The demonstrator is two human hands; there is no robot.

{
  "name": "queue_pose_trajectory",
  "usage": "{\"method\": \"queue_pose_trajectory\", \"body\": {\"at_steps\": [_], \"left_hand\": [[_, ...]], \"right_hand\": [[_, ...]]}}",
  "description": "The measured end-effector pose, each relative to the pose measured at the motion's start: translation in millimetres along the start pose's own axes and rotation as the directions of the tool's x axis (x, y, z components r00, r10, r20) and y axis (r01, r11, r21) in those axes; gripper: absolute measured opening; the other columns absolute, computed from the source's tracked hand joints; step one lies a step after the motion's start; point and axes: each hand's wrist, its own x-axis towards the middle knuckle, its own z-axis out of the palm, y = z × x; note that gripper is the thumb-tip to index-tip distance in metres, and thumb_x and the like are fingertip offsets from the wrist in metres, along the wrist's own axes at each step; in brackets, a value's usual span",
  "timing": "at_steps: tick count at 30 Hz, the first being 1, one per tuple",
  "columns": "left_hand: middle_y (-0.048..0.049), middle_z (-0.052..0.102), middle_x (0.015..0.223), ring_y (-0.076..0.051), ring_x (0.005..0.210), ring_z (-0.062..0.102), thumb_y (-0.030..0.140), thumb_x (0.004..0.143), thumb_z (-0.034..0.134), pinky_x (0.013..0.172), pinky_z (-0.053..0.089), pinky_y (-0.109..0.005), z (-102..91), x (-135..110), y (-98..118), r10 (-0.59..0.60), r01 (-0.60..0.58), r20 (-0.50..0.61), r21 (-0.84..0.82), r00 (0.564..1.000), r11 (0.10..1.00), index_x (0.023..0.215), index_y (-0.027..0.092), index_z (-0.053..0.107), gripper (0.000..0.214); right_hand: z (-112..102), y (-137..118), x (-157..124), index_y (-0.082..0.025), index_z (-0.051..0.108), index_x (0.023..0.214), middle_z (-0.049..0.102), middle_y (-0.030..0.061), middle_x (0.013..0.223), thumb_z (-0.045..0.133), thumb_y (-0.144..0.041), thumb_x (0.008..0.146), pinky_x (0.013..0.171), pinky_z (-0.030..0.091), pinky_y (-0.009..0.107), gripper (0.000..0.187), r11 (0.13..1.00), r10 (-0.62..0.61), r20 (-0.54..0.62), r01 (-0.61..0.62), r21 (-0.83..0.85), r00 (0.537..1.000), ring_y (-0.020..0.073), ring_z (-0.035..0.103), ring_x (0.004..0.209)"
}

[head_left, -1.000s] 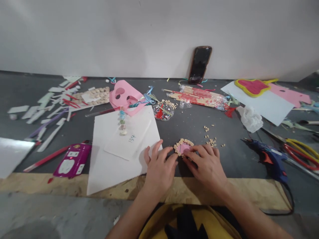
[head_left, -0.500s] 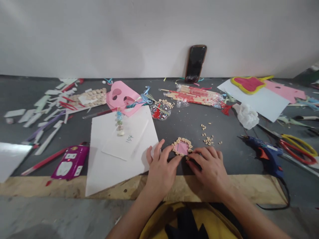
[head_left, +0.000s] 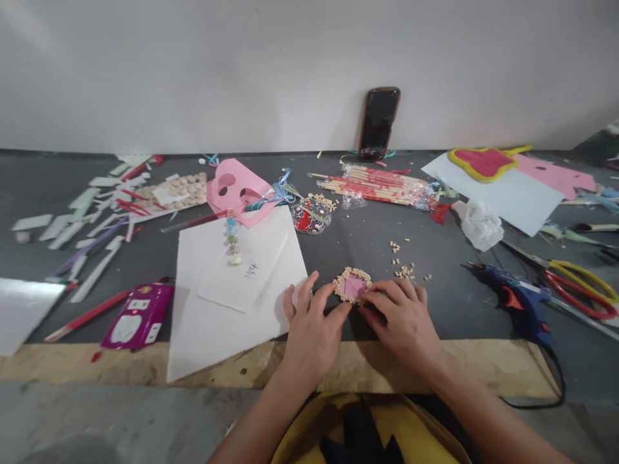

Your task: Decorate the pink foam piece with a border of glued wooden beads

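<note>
A small pink paper piece [head_left: 352, 287] lies on the dark tabletop, its edge ringed with small tan beads [head_left: 351, 271]. My left hand [head_left: 316, 325] steadies it, index fingertip at the left rim and thumb at the near rim, other fingers spread toward the white board [head_left: 188, 322]. At the lower right of the rim, my right hand [head_left: 405, 316] has thumb and index closed around a bead, partly hidden by the fingertips. Loose tan beads [head_left: 403, 271] are scattered just beyond the right hand.
A blue glue gun [head_left: 517, 303] and red-and-yellow-handled scissors [head_left: 580, 283] lie at right. To the left are a purple box [head_left: 138, 316] and paper strips [head_left: 97, 267]. Wrapped sticks [head_left: 382, 185] lie before a phone [head_left: 380, 122] propped on the wall.
My right hand has shifted slightly left, bringing its fingertips against the beaded rim. The left hand stays almost still at the pink piece.
</note>
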Motion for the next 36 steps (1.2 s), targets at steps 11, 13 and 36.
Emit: {"method": "queue_pose_trajectory", "body": {"at_steps": [11,13,36], "left_hand": [[-0.0042,0.062,0.122,-0.034,0.132,0.036,0.017,0.086,0.055,0.102,0.022,-0.062,-7.6,0,-2,-0.018,0.018,-0.014,-0.017,1.000,1.000,0.098,0.032,0.068,0.024],[-0.0039,0.063,0.121,-0.033,0.131,0.037,0.017,0.086,0.055,0.102,0.022,-0.061,-11.0,4,-2,-0.019,0.019,-0.025,0.004,1.000,1.000,0.098,0.032,0.068,0.023],[-0.0040,0.064,0.120,-0.033,0.131,0.037,0.021,0.088,0.054,0.103,0.022,-0.057,-14.3,21,16,-0.002,0.005,-0.033,0.075,0.999,0.997,0.096,0.030,0.069,0.019]], "right_hand": [[-21,36,-17,-0.025,0.069,0.099,0.067,0.0082,0.100,0.052,-0.035,0.089,0.077,0.040,0.039,0.022,0.994,0.099,-0.121,-0.103,-0.031,0.988,0.0247,0.054,0.092],[-26,50,-21,-0.022,0.068,0.098,0.067,0.0087,0.099,0.051,-0.031,0.090,0.076,0.040,0.039,0.021,0.989,0.122,-0.146,-0.132,-0.063,0.982,0.0247,0.055,0.090],[0,21,-3,-0.021,0.066,0.075,0.069,0.0011,0.074,0.053,-0.021,0.088,0.069,0.024,0.033,0.019,0.994,0.082,-0.027,-0.084,-0.074,0.996,0.0166,0.057,0.075]]}}
